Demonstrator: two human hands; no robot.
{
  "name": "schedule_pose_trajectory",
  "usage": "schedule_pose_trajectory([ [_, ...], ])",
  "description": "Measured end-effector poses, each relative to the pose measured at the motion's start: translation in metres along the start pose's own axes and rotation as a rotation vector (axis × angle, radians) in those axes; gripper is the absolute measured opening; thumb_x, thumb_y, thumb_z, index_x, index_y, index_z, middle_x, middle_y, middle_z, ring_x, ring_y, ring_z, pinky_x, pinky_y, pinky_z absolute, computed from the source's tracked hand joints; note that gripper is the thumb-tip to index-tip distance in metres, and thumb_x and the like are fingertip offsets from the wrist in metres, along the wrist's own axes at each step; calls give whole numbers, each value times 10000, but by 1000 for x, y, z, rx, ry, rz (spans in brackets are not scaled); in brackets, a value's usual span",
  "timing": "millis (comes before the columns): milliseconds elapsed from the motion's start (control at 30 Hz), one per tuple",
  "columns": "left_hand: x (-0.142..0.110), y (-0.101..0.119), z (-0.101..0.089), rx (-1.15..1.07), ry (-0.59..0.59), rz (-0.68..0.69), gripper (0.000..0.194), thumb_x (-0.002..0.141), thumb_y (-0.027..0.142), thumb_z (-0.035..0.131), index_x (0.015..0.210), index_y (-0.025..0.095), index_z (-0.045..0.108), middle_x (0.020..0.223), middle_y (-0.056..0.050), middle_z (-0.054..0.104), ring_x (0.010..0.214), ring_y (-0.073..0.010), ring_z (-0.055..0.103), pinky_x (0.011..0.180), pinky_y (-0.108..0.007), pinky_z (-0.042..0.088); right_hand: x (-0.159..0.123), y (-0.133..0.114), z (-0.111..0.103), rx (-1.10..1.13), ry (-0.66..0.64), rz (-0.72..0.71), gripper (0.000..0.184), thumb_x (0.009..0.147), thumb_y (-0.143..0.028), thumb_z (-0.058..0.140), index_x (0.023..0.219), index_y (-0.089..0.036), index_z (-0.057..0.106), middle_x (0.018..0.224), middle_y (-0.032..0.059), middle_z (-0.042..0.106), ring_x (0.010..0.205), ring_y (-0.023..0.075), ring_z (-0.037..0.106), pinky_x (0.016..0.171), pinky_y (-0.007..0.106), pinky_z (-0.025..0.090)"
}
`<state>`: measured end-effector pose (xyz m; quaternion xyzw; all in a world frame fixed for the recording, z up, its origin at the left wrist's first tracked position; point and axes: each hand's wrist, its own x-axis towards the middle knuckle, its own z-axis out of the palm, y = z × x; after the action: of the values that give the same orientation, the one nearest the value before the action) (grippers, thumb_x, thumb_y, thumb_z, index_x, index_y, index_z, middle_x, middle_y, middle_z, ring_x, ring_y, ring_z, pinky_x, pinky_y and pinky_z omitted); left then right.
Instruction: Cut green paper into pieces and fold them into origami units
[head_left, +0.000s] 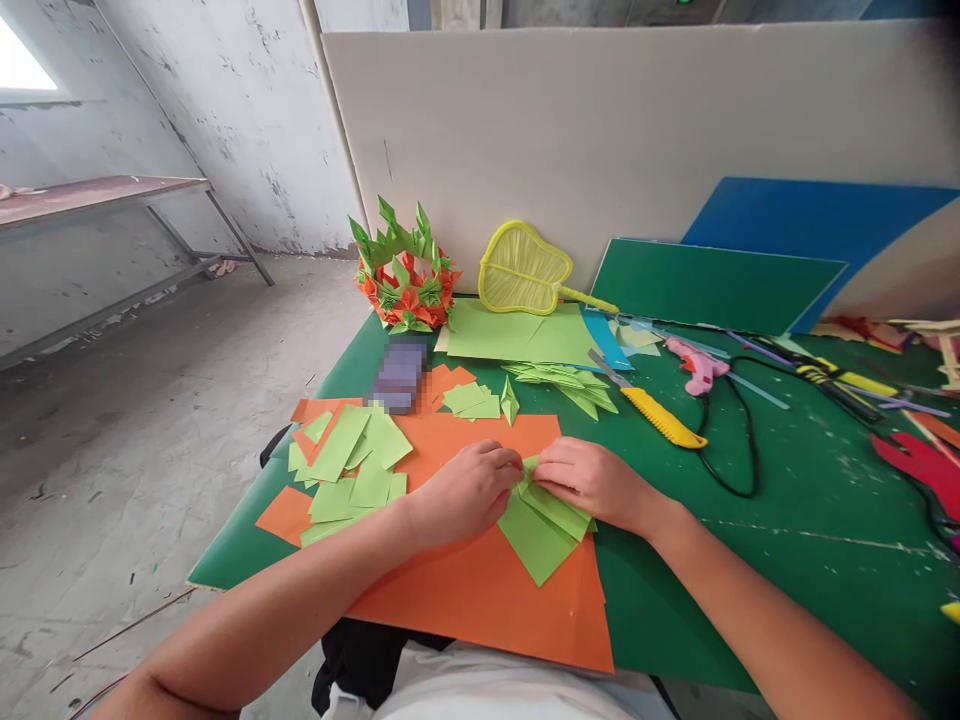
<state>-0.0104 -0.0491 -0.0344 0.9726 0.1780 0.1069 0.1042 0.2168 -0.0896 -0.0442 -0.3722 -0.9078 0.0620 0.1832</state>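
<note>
Between my hands is a small folded piece of light green paper (529, 466), mostly hidden by my fingers. My left hand (472, 488) pinches it from the left, with the fingers curled together. From the other side my right hand (596, 482) is closed on the same piece. Just below lie several green paper squares (541, 548), fanned out on a large orange sheet (480, 605). More green squares (352, 445) are scattered left of my left hand, some over orange pieces. A pointed folded paper leaf (509, 401) lies beyond my hands, near a pile of similar flat folded leaves (564, 380).
A green and orange paper crown-like ring (405, 285) stands at the back left, beside a yellow fan (525, 268). To the right lie a yellow utility knife (664, 417) with its blade showing and a pink glue gun (699, 366) with a black cord. A pixelated patch (400, 375) covers something flat.
</note>
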Motion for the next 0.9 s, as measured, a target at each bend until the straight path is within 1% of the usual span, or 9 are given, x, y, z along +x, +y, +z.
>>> schedule_pose_trajectory([
  [167,0,1,0,11,-12,-10,250,884,129,456,1075,156,615,1138,-87,611,960,-212,549,866,-336,469,1,-1,-2,14,-2,8,280,991,-222,404,903,-172,665,852,82,655,818,195,563,709,313,460],
  [333,1,3,-2,24,-28,-24,247,892,133,452,1069,152,623,1120,-90,606,944,-210,541,868,-337,472,2,-1,-2,57,-13,64,253,981,-230,437,885,-180,665,837,68,654,819,189,566,707,305,450],
  [433,0,3,-3,34,-29,-46,279,880,119,450,1083,166,635,1116,-93,590,979,-221,532,882,-354,475,1,0,-1,70,-15,80,253,983,-235,436,901,-181,670,848,68,658,824,189,567,708,306,450],
  [500,0,3,-3,41,-20,-55,305,868,104,446,1081,188,648,1151,-90,570,1014,-228,524,888,-364,476,0,1,0,78,-7,72,265,986,-243,428,906,-182,674,868,74,663,837,192,570,721,312,456],
  [600,-1,3,-2,33,-19,-36,328,856,88,436,1072,190,660,1212,-88,553,1029,-231,518,888,-367,480,-1,2,0,82,3,61,287,991,-260,415,905,-187,679,880,78,668,843,193,574,727,318,463],
  [733,0,3,-2,16,-26,-13,344,849,75,434,1101,167,650,1179,-89,591,1024,-228,520,901,-365,480,0,2,0,79,-3,63,284,992,-254,414,904,-189,677,857,72,663,837,193,571,719,316,458],
  [900,0,2,-2,21,-8,-1,340,854,84,436,1103,167,652,1170,-95,606,1003,-223,534,886,-363,485,0,1,-2,78,-13,54,276,990,-248,418,899,-187,672,848,69,659,827,194,565,722,317,452],
])
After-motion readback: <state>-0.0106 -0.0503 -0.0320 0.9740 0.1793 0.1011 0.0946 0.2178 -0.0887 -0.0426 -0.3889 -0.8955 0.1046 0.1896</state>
